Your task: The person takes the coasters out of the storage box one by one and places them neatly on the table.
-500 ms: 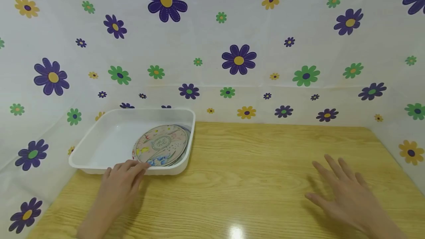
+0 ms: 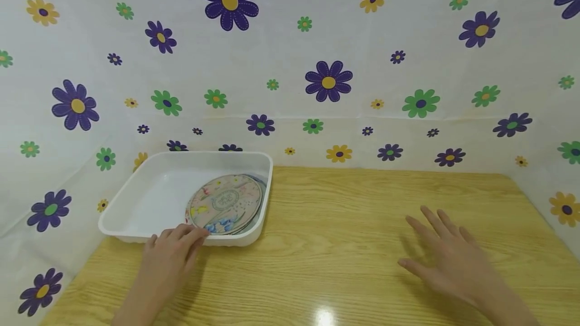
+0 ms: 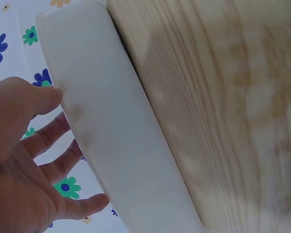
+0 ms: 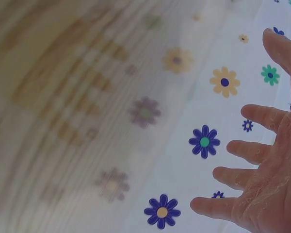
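My left hand grips the near rim of a white plastic tray at the left of the table. In the left wrist view, the thumb lies on the tray's outer side and the other fingers reach over its rim. Inside the tray, toward its right end, lies a small stack of flat round discs; the top one is pinkish with a floral print and a central emblem. Over the right part of the table, my right hand hovers with fingers spread, holding nothing.
A light wood-grain table carries the tray. White cloth printed with purple, green and yellow flowers hangs behind the table and along both sides. A bright light reflection shows near the table's front.
The tray has slid slightly toward me with the discs in it, my left hand moving along on its rim. My right hand has shifted to the left, still spread.
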The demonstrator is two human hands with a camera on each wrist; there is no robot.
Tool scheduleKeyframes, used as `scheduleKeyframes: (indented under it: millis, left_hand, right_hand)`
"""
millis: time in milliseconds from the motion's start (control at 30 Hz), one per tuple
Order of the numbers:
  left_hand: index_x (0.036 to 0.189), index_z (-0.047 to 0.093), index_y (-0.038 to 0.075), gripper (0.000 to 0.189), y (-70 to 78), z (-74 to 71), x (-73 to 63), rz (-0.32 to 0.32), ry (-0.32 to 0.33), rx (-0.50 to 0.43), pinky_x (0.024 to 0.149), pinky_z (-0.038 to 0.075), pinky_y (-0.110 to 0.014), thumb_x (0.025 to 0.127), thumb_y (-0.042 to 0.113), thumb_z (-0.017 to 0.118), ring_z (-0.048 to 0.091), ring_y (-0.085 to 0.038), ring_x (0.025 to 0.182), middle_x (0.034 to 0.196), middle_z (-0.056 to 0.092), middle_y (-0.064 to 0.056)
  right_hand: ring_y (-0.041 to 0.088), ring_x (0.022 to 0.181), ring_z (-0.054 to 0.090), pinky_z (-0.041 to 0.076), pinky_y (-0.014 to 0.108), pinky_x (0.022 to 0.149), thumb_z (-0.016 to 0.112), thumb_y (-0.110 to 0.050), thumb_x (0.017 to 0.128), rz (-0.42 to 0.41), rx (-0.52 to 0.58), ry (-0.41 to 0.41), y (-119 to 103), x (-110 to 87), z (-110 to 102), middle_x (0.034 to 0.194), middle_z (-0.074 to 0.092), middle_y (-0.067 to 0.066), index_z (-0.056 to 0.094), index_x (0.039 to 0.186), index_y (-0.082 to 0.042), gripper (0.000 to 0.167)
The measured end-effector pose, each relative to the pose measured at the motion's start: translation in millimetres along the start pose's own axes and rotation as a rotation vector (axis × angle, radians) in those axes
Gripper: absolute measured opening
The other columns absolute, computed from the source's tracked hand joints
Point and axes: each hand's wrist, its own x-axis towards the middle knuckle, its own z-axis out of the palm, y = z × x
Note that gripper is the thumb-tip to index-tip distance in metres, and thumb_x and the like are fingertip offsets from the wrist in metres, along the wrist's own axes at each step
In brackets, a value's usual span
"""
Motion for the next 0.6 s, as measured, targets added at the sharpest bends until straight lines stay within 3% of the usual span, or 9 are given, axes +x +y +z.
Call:
scheduleKeyframes:
  millis: [200,367,600]
  left_hand:
    - [0.109,0.076,0.019,0.015,7.7,-1.5,-3.3,-0.008,-0.024,-0.017,0.086,0.045,-0.079,0.096,0.017,0.071,0.068,-0.042,0.103,0.109,0.073,-0.003]
    - [0.107,0.077,0.019,0.016,13.0,0.0,-4.5,-0.005,-0.001,-0.036,0.085,0.045,-0.078,0.093,0.014,0.073,0.067,-0.041,0.102,0.106,0.073,-0.002]
    - [0.107,0.076,0.02,0.015,21.5,-1.5,-6.0,-0.028,-0.035,-0.048,0.087,0.041,-0.084,0.095,0.013,0.071,0.067,-0.041,0.105,0.109,0.073,-0.002]
  right_hand:
    - [0.051,0.147,0.036,0.032,0.08,0.106,0.065,-0.066,0.089,-0.059,0.025,0.018,-15,14.6,3,0.162,0.038,0.019,0.049,0.152,-0.021,0.079]
    - [0.049,0.148,0.036,0.034,0.077,0.107,0.067,-0.063,0.089,-0.086,0.047,0.018,-26,24.9,6,0.162,0.039,0.017,0.052,0.15,-0.021,0.076]
    - [0.045,0.149,0.037,0.037,0.074,0.108,0.068,-0.061,0.09,-0.141,0.063,0.01,-37,40.0,16,0.163,0.04,0.014,0.052,0.15,-0.021,0.074]
